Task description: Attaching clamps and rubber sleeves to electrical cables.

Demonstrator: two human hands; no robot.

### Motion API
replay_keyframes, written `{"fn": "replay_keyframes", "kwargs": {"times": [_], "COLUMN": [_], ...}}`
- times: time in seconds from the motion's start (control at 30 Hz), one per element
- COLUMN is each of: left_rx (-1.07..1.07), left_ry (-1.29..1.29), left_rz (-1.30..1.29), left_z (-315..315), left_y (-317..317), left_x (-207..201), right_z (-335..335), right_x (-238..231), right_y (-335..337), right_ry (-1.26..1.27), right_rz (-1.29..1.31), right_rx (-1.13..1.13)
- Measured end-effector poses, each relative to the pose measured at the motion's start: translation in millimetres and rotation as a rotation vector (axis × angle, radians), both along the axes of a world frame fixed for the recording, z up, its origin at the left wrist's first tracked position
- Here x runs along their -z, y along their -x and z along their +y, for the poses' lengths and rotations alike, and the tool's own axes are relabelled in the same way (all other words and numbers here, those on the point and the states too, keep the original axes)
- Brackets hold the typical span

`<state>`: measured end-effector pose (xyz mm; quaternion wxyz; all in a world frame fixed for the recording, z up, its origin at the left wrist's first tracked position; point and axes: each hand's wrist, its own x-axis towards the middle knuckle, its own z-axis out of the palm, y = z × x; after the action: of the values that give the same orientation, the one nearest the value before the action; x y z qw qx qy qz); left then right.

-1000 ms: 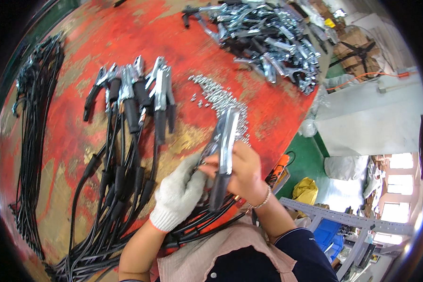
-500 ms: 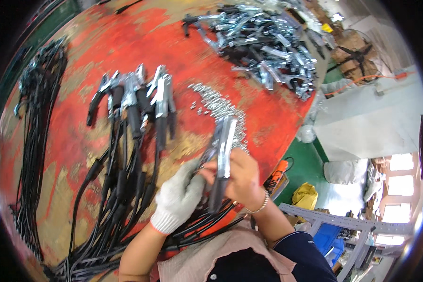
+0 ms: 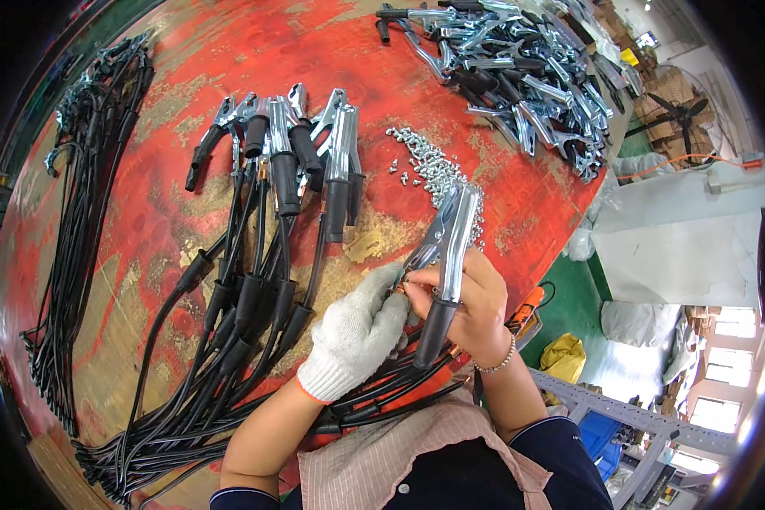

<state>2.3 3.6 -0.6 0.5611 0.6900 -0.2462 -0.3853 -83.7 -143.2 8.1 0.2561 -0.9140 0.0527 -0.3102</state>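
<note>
Holding a metal welding clamp [image 3: 447,246] by its black-sleeved handle, the bare right hand [image 3: 476,310] has its fingers closed round the grip. The gloved left hand [image 3: 357,336] pinches narrowly at the clamp's lower jaw, fingertips touching the right thumb. Just beyond the fingers lies a scatter of small screws [image 3: 433,166]. Left of them, finished clamps with black cables [image 3: 289,161] rest on the red table [image 3: 187,246]; farthest, a heap of bare clamps [image 3: 518,72].
</note>
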Motion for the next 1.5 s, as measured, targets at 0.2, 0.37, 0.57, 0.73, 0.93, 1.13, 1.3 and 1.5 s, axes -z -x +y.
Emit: {"fn": "replay_keyframes", "kwargs": {"times": [0.2, 0.37, 0.57, 0.73, 0.93, 1.13, 1.3, 1.5], "left_rx": [0.001, 0.022, 0.005, -0.006, 0.005, 0.005, 0.013, 0.012], "left_ry": [-0.025, -0.04, 0.008, 0.007, 0.025, -0.003, -0.027, -0.023], "left_rz": [0.063, 0.045, -0.049, -0.046, -0.029, -0.013, -0.014, -0.049], "left_z": [-1, -1, 2, 0, 1, 1, 1, 1], "left_y": [-1, -3, -2, -1, 0, 0, 0, 0], "left_x": [-3, -8, 0, 0, 3, 3, 2, 3], "right_z": [-2, -3, -3, -2, -1, -2, -1, 0], "right_x": [3, 9, 9, 7, 4, 7, 5, 7], "right_y": [1, -2, -2, -3, -2, -1, 0, -1], "right_ry": [0.002, 0.027, 0.057, 0.025, -0.01, 0.058, 0.089, 0.07], "right_rz": [0.016, -0.062, -0.045, -0.038, -0.031, -0.054, -0.059, -0.048], "right_rx": [-0.003, -0.016, -0.035, 0.005, 0.01, -0.007, 0.006, 0.004]}}
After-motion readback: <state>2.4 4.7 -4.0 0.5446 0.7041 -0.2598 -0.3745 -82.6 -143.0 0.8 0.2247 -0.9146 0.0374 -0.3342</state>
